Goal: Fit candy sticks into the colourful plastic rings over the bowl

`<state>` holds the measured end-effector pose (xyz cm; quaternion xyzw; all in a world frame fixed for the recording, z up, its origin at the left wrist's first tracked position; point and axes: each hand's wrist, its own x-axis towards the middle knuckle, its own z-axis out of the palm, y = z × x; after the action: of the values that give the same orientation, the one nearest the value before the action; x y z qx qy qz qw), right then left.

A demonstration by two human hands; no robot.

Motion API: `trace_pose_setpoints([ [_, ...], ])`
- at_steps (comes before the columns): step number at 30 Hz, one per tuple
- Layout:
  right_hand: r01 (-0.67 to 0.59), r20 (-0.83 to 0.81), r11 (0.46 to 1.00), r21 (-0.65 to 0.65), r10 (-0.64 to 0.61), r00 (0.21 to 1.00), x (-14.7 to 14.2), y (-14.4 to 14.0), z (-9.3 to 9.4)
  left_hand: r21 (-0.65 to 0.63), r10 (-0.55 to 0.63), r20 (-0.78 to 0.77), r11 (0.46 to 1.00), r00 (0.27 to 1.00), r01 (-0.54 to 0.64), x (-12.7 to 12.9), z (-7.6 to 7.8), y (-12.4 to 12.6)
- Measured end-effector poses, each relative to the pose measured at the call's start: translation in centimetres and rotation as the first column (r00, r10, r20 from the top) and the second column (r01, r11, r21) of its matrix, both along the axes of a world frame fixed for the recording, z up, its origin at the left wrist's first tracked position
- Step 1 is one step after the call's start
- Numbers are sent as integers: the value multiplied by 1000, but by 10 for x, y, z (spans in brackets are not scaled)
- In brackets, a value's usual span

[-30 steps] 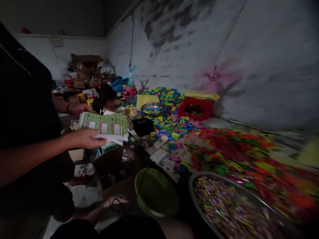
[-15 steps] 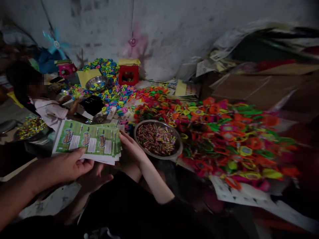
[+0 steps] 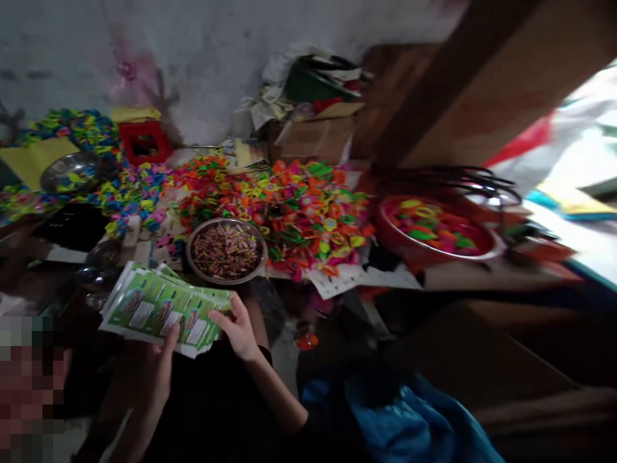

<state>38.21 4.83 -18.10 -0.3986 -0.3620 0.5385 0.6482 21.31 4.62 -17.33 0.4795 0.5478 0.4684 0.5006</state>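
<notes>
Green printed paper cards (image 3: 166, 308), fanned in a loose stack, are sitting low and left of centre, held between two hands. At about four o'clock from the stack, the right hand (image 3: 237, 328) is gripping its right edge, with the fingers (image 3: 222, 317) curled together and clamped on the cards. At about six o'clock from the stack, the left hand (image 3: 153, 366) is supporting it from below, thumb up over the near edge and pressing on the cards; the other fingers are hidden under the paper, so how they are lying cannot be told. Dark clothing is filling the space beneath both arms, and blue fabric (image 3: 405, 424) is bunching at five o'clock from the hands.

Just beyond the cards, at one o'clock, a round steel bowl of small multicoloured sweets (image 3: 226, 249) is resting on the cluttered surface (image 3: 337, 280). Spreading beyond it is a heap of bright orange, green and yellow plastic rings (image 3: 299, 206). Farther right, at three o'clock from the heap, a red plastic basin (image 3: 436, 231) is holding more coloured pieces. Toward ten o'clock a blue and yellow heap of plastic pieces (image 3: 130, 193) is lying beside a second steel bowl (image 3: 70, 172), with a small red plastic stool (image 3: 139, 141) behind. Brown cardboard boxes (image 3: 313, 138) are leaning against the stained grey wall (image 3: 193, 58) at the far end.
</notes>
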Motion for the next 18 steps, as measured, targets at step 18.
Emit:
trace_pose_setpoints([
  [18, 643, 201, 732, -225, -611, 766, 64, -38, -174, -184, -768, -156, 640, 621, 746, 144, -147, 67],
])
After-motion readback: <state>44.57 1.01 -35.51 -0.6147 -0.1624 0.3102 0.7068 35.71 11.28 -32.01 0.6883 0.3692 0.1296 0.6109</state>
